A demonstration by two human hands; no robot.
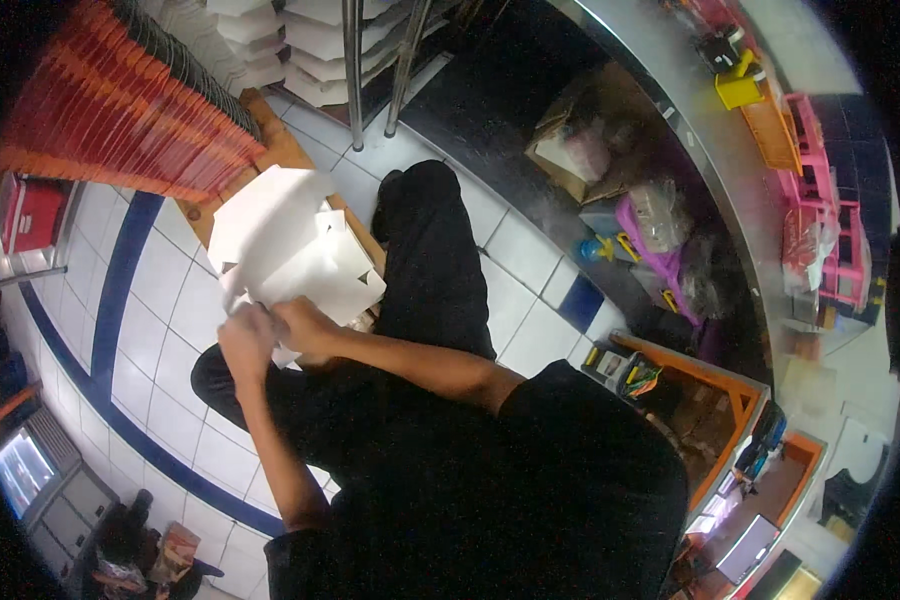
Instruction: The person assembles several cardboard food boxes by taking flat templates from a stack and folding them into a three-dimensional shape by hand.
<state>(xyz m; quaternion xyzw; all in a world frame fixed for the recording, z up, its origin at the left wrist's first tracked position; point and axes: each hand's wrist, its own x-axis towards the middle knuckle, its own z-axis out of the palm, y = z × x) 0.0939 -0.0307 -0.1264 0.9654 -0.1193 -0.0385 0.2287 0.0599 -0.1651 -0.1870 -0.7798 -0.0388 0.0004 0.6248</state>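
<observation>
A white cardboard box point(320, 265), partly folded with its lid panel raised, rests in front of my knees. Small dark triangular gaps show at its corners. Close together at the box's near left corner are my two hands. My left hand point(247, 345) has its fingers curled in on the cardboard edge and is slightly blurred. Right beside it, my right hand point(308, 327) grips the same corner, fingers bent. The fold between the fingers is hidden by the hands.
A tall row of red-orange flattened cartons point(120, 110) stands on a wooden board point(202, 218) at the left. White folded boxes point(340, 50) are stacked beyond metal poles point(354, 80). A steel counter point(715, 160) with bags beneath runs along the right.
</observation>
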